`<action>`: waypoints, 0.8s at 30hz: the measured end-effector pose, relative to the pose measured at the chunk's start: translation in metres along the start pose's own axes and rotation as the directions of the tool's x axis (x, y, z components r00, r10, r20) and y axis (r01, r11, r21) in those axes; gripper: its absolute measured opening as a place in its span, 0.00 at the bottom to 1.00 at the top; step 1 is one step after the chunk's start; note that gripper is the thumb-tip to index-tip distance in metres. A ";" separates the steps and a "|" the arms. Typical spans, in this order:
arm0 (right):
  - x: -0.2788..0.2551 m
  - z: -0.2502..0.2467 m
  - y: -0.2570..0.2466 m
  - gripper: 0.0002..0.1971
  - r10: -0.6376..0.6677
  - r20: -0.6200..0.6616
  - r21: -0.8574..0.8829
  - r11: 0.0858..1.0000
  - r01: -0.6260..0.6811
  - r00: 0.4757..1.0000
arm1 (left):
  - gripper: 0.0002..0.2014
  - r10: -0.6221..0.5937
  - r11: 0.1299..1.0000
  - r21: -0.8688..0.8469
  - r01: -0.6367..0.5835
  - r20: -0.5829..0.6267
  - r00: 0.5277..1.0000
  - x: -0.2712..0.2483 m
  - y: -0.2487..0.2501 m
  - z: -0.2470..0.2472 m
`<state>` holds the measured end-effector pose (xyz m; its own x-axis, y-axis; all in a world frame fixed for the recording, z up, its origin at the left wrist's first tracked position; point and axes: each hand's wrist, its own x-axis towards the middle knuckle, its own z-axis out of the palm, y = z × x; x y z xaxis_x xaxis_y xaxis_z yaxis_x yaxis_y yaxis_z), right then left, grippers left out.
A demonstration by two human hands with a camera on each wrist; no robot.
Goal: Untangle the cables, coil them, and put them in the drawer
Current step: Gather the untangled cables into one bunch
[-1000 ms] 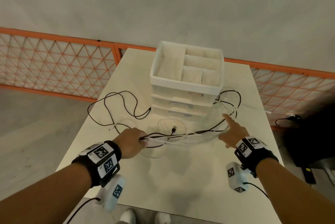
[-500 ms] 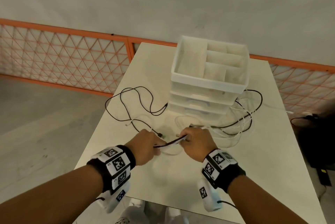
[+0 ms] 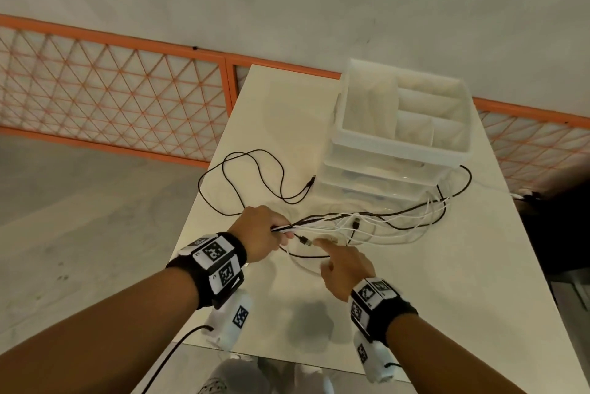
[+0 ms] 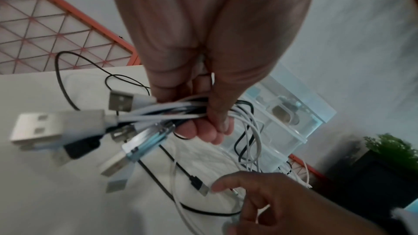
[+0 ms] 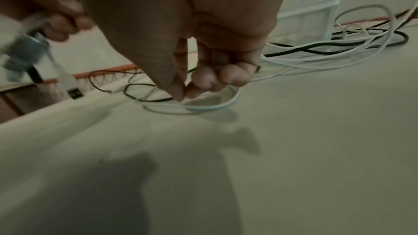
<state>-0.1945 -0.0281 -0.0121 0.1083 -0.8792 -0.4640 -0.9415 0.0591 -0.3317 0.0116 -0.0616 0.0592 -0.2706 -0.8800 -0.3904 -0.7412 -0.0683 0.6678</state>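
Several white and black cables lie tangled on the white table, trailing to the right of a white drawer unit. My left hand grips a bundle of them near their ends. In the left wrist view several USB plugs stick out of that left hand. My right hand hovers just right of it, index finger stretched toward a loose black plug on the table. Its thumb stays apart, and the right hand holds nothing I can see.
A long black cable loops over the table's left side, its plug ending by the drawers. The drawer unit's top tray is open and divided, its drawers shut. An orange mesh fence runs behind. A potted plant stands at the right.
My right hand came in from the far right to the bundle beside my left hand, then let go and drew back a little. The left hand kept its grip.
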 end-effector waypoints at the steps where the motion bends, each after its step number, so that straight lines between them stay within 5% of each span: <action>1: 0.006 0.000 -0.005 0.23 0.035 -0.019 -0.033 0.999 -0.035 0.999 | 0.10 0.003 1.000 -0.029 -0.003 0.009 1.000 0.001 0.000 -0.002; 6: 0.014 -0.009 -0.021 0.11 0.116 -0.062 -0.104 0.987 -0.122 0.991 | 0.09 -0.004 0.998 -0.068 0.003 -0.013 1.000 0.005 -0.003 -0.007; 14: -0.024 -0.062 -0.002 0.07 0.091 -0.211 0.401 0.916 0.001 0.973 | 0.17 -0.024 0.995 -0.096 0.017 -0.067 0.997 0.016 0.013 -0.022; 16: -0.031 -0.083 0.009 0.08 0.119 -0.314 0.510 0.858 0.061 0.942 | 0.17 -0.031 0.994 -0.108 0.022 -0.086 0.996 0.018 0.020 -0.024; 19: -0.037 -0.126 0.021 0.12 0.170 -0.464 0.730 0.630 0.266 0.869 | 0.18 -0.057 0.984 -0.175 0.039 -0.102 0.993 0.021 0.028 -0.026; 24: -0.054 -0.182 0.021 0.12 0.146 -0.621 0.726 0.478 0.494 0.770 | 0.11 -0.103 0.910 -0.404 0.087 -0.016 0.995 0.019 0.041 -0.033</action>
<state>-0.2785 -0.0660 0.1554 -0.2519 -0.9622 0.1038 -0.1649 -0.0630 -0.9843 -0.0042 -0.0963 0.1001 -0.1830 -0.8759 -0.4463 -0.4500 -0.3290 0.8302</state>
